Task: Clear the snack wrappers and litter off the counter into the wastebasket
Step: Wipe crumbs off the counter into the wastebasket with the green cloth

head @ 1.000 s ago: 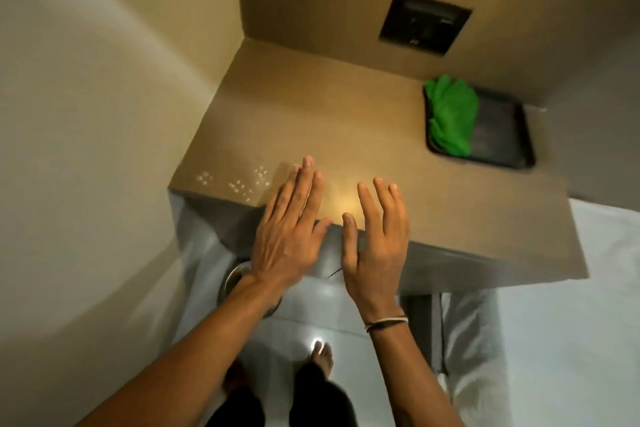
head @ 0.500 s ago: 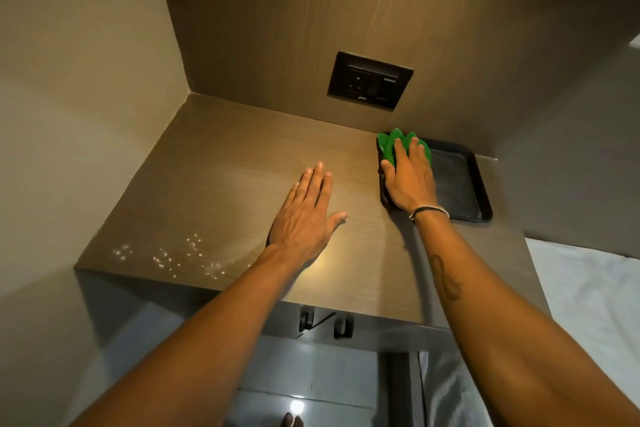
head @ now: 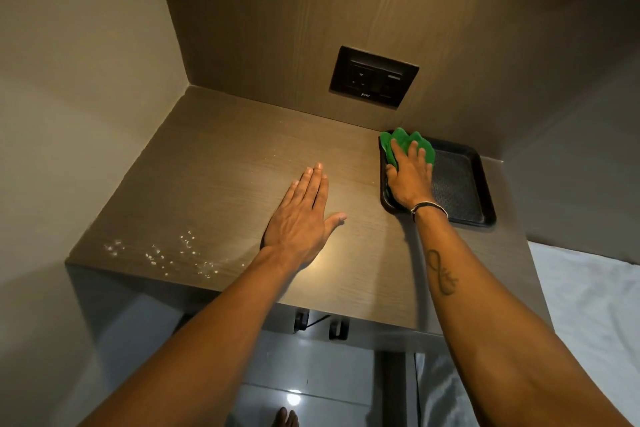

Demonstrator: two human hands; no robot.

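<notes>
1. The wood-grain laminate counter [head: 221, 163] sits in an alcove, walled at its left edge and its back edge. No wrappers show on it. What litter is left is a scatter of small white crumbs [head: 162, 253] near the front left corner, close to the front edge.

2. The crumb scatter runs as a loose band with its long axis roughly along the front edge, from the left corner toward the middle. A fainter dusting trails back toward the middle of the counter.

3. The left hand [head: 304, 215] lies flat on the counter near its middle, palm down, fingers together and pointing toward the back edge, thumb splayed to the right. It holds nothing. It probably serves as a brace while the other arm reaches.

4. The right hand [head: 410, 177] is stretched to the back right corner, fingers spread over a crumpled bright green cloth [head: 401, 144]. It presses on the cloth; whether it has gathered it into a grip I cannot tell.

5. The cloth rests in the left end of a shallow black rectangular plastic tray [head: 460, 184], whose long axis runs front to back. I judge the cloth is being fetched to sweep the crumbs.

6. The wastebasket is not in view, so the drop point cannot be placed.
</notes>
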